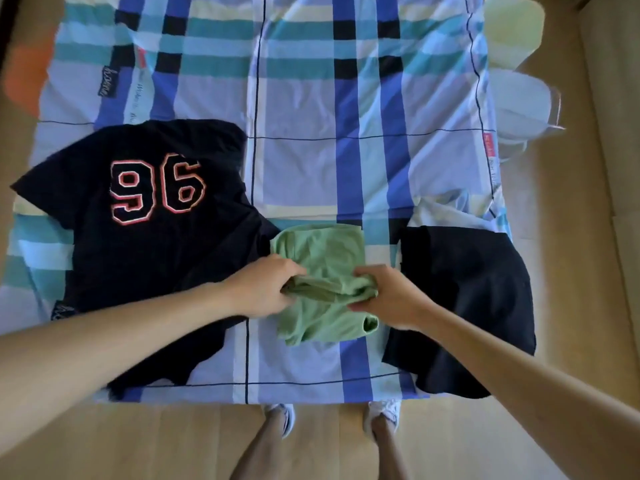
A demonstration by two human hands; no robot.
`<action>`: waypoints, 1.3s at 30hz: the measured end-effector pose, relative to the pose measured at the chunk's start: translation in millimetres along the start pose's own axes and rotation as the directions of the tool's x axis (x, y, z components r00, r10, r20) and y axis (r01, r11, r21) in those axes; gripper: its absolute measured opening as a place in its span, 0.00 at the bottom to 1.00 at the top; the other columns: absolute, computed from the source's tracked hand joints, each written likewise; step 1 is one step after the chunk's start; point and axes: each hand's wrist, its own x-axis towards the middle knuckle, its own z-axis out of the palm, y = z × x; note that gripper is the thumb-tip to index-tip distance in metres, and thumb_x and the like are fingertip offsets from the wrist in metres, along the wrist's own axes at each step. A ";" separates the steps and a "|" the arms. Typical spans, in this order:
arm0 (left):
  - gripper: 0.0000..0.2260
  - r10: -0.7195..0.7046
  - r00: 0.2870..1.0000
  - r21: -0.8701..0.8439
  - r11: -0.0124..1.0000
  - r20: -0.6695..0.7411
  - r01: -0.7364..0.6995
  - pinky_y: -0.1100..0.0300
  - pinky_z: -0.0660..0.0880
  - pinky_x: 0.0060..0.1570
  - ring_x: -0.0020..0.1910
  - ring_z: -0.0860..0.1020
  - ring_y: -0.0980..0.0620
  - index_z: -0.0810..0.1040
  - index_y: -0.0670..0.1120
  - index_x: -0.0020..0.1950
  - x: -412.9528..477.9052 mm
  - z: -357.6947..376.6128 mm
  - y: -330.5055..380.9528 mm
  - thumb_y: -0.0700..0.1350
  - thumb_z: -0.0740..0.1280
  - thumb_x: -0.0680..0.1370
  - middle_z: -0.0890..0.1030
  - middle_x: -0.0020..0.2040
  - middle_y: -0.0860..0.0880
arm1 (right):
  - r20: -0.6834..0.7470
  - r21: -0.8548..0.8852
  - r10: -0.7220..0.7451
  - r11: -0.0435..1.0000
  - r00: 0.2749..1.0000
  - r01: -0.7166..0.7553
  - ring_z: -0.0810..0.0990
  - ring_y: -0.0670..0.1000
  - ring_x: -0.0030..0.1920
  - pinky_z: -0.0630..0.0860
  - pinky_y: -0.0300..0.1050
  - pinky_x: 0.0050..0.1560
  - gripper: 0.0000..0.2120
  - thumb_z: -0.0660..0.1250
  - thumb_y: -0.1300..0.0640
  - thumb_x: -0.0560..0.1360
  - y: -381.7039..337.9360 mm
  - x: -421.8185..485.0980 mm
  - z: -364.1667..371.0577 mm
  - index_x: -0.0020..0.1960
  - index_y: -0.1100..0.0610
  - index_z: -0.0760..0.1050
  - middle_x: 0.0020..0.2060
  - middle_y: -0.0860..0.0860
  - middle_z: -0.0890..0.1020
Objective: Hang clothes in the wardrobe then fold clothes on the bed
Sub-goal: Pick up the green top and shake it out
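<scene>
The green garment [325, 251] lies on the bed cover [311, 98], near the front edge of the bed and about in the middle of it. Its middle part is bunched into a thick fold. The left hand [263, 285] grips the left end of this fold with curled fingers, and the right hand [388, 296] grips the right end in the same way. The 2 hands are close together, with only the fold between them.

Just to the left lies a black T-shirt [156, 237], spread flat, with the number 96 in red and white outline; its edge touches the green garment. To the right lies a dark garment [464, 299], near but apart. The cover has blue, teal and white checks. Below the bed edge, 2 white shoes [280, 414] stand on the wooden floor [173, 441].
</scene>
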 end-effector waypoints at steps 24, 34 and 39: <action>0.24 -0.814 0.560 -0.934 0.064 0.155 0.352 0.45 0.82 0.55 0.50 0.84 0.44 0.76 0.47 0.59 99.2 117.8 -50.4 0.50 0.80 0.68 0.83 0.53 0.46 | -0.007 0.658 0.364 0.703 0.931 -0.270 0.85 0.55 0.49 0.83 0.55 0.53 0.26 0.79 0.59 0.68 76.9 116.1 64.5 0.62 0.51 0.74 0.53 0.52 0.84; 0.13 -0.519 0.807 -0.930 0.354 -0.283 -0.098 0.48 0.81 0.56 0.52 0.85 0.50 0.81 0.49 0.57 116.4 44.8 104.6 0.41 0.76 0.74 0.87 0.52 0.50 | -0.309 0.595 0.106 0.797 0.945 0.105 0.86 0.48 0.52 0.82 0.49 0.54 0.28 0.76 0.62 0.70 57.2 11.7 -100.6 0.67 0.47 0.74 0.53 0.47 0.86; 0.15 -0.339 0.857 -0.884 0.401 -0.389 -0.242 0.64 0.79 0.52 0.51 0.84 0.59 0.79 0.48 0.61 137.2 69.7 196.0 0.40 0.75 0.76 0.86 0.51 0.56 | -0.445 0.603 0.117 0.772 0.888 0.201 0.85 0.51 0.55 0.82 0.48 0.54 0.28 0.74 0.69 0.71 104.2 -71.9 -158.5 0.68 0.53 0.74 0.56 0.51 0.85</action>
